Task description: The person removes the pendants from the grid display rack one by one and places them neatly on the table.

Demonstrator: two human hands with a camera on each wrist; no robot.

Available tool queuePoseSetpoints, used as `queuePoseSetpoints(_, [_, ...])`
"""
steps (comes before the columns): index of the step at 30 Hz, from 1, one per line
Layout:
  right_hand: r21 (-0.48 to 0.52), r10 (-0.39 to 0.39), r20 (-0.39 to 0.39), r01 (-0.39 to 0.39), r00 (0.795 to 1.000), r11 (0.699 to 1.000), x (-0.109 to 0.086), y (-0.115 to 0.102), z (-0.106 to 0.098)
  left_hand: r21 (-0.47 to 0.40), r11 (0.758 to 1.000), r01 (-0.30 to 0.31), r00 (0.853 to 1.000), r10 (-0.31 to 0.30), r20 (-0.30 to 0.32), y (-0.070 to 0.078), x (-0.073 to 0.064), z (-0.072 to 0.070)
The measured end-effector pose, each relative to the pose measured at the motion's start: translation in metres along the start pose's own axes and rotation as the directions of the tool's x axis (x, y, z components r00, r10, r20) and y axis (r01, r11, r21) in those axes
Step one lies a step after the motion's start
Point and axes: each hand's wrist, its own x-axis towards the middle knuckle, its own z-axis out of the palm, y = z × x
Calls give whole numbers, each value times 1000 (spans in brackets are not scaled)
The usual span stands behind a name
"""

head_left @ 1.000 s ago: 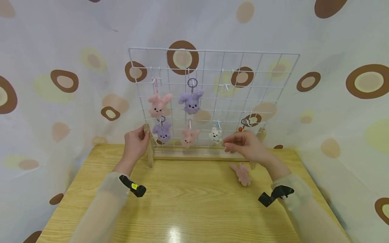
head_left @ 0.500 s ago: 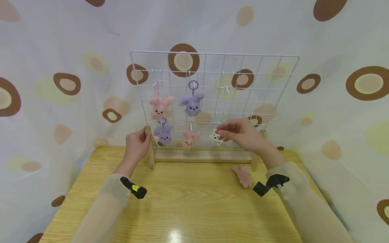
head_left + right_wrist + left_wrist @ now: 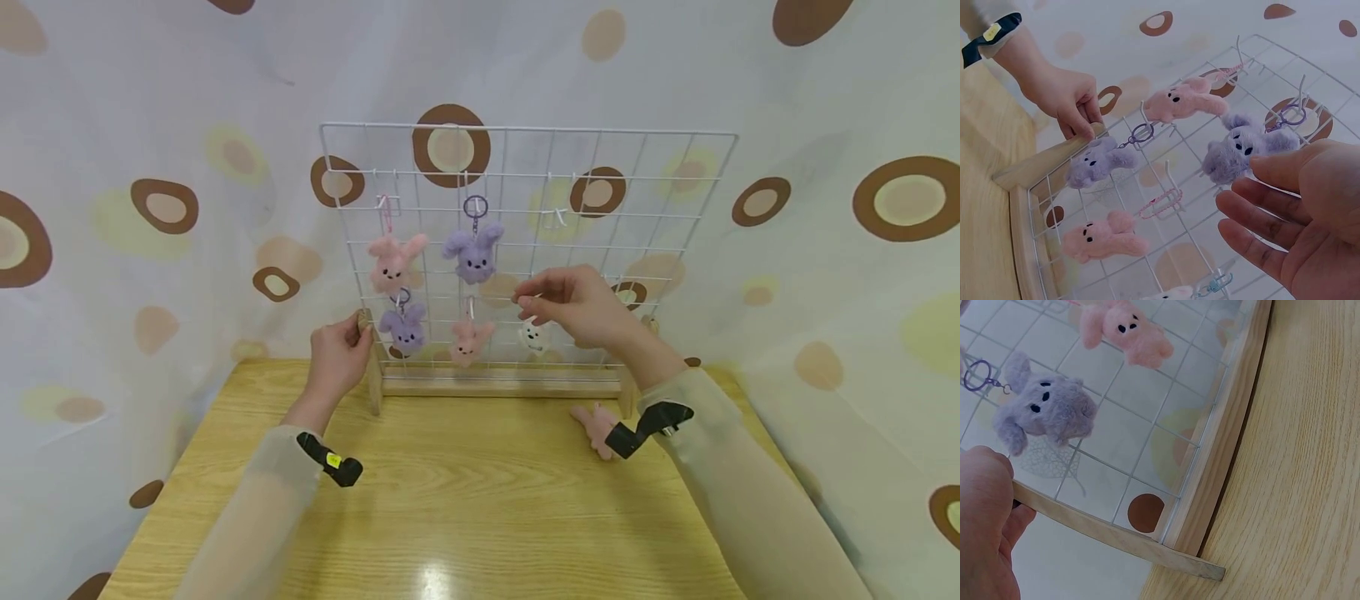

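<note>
**Left hand clamps the post, right hand floats free by the grid**

We have the left hand (image 3: 339, 354) grasping the top of the wooden left post (image 3: 374, 385), thumb and fingers pinching it firmly at the left edge of the white wire grid (image 3: 525, 129). And look at the right hand (image 3: 581, 308)! Its fingers are released, loosely extended, thumb apart, up in front of the grid's lower right half. Just below it we spot the white bear plush (image 3: 534, 335), hung low on the grid and partly covered by that hand; we cannot tell whether they touch.

Across the grid, towards its left edge, we see the upper pink bunny plush (image 3: 392, 265) above the lower purple bunny keychain (image 3: 406, 332). Next column over, the upper purple bunny keychain (image 3: 475, 257) hangs over the lower pink bunny plush (image 3: 468, 343).

Down on the tabletop (image 3: 450, 483), towards its far right corner, we find the loose pink plush (image 3: 595, 427), lying near the stand's right foot and part hidden by the black wrist camera (image 3: 628, 440). The wooden base rail (image 3: 502, 388) runs along the tabletop's far edge.
</note>
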Motion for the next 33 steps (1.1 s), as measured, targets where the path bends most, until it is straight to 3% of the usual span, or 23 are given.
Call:
queuePoseSetpoints(10, [-35,-13,31,14,999,999,10,-18,-3,-23,999,25,1000,-25,10,3,-1,-1])
queuePoseSetpoints(22, [-66,-67,-21,66,998,996,32,-48,4,-27,999,22,1000,-22,9,3,1,-1])
queuePoseSetpoints(28, [-121,-86,-103,73,991,990,46,-62,12,-18,1000,9,1000,-9,1,4,1,-1])
queuePoseSetpoints(33, [-105,-27,-192,7,981,994,55,-71,21,-30,1000,9,1000,-9,1,3,-1,-1])
